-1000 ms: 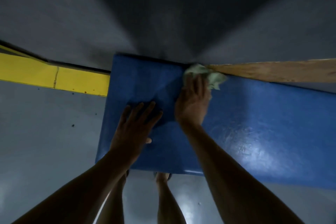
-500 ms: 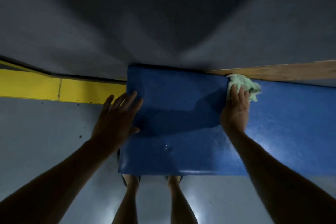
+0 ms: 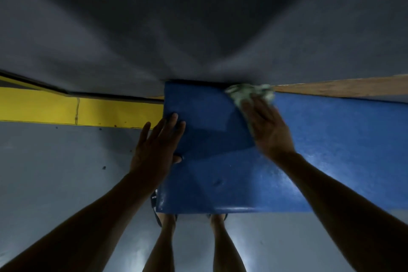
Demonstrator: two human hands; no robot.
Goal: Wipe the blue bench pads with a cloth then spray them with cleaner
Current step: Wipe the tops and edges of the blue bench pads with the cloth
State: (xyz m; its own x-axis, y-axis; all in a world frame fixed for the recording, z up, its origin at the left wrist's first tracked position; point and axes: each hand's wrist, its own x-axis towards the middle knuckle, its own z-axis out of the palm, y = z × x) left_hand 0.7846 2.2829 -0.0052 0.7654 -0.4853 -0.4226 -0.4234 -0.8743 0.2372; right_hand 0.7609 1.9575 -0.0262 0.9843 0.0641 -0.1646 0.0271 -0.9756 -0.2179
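A blue bench pad (image 3: 320,150) stretches from the middle of the view to the right edge, against a grey wall. My right hand (image 3: 267,130) presses flat on a pale green cloth (image 3: 249,93) at the pad's far edge; the cloth and fingers are blurred by motion. My left hand (image 3: 156,148) rests with straight fingers on the pad's left edge, thumb under the side. No spray bottle is in view.
A yellow band (image 3: 66,108) runs along the wall base at left. A wooden strip (image 3: 342,87) lies behind the pad at right. Grey floor (image 3: 55,172) spreads below, and my legs and feet (image 3: 167,218) stand under the pad's near edge.
My right hand has swept the cloth leftward along the pad's far edge after going right before. My left hand stays at the pad's left edge.
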